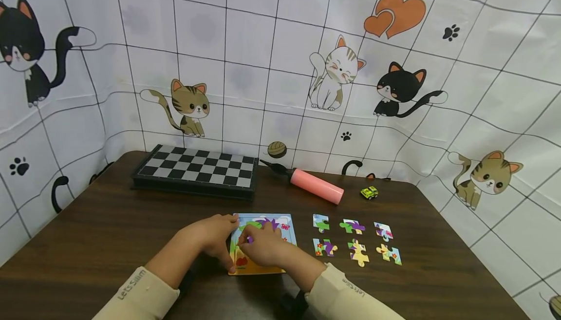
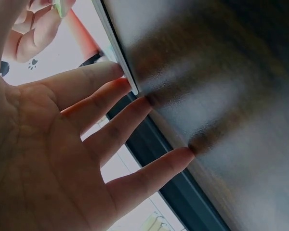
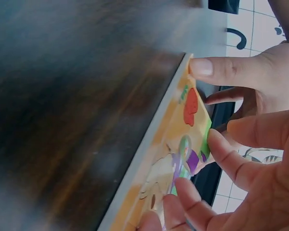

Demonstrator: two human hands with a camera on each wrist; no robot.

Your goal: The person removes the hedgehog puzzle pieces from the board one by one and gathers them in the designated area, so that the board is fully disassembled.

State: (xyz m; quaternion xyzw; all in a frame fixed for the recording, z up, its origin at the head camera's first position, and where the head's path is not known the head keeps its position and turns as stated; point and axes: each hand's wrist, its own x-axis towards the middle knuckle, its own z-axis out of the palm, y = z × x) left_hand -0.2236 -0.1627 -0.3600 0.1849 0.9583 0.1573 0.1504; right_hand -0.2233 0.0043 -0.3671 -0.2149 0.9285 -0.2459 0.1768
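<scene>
A cartoon jigsaw board (image 1: 288, 222) lies on the dark wooden table, its middle partly hidden by the hands. Along its left side my left hand (image 1: 214, 236) rests with fingers spread fairly straight; the thumb touches the near-left corner and the fingertips meet the table by the edge. Over the board, my right hand (image 1: 264, 246) pinches a small green and purple puzzle piece (image 3: 205, 139), which stands tilted above the surface. Loose puzzle pieces, including a yellow one (image 1: 359, 253) and a green-purple one (image 1: 352, 226), lie in two rows right of the board.
Behind the hands sits a black-framed chessboard (image 1: 197, 168). A pink pump with a black nozzle (image 1: 316, 186) and a small yellow-green toy car (image 1: 369, 193) lie towards the back right. A cat-patterned sheet (image 1: 245, 66) hangs behind the table (image 1: 109, 222).
</scene>
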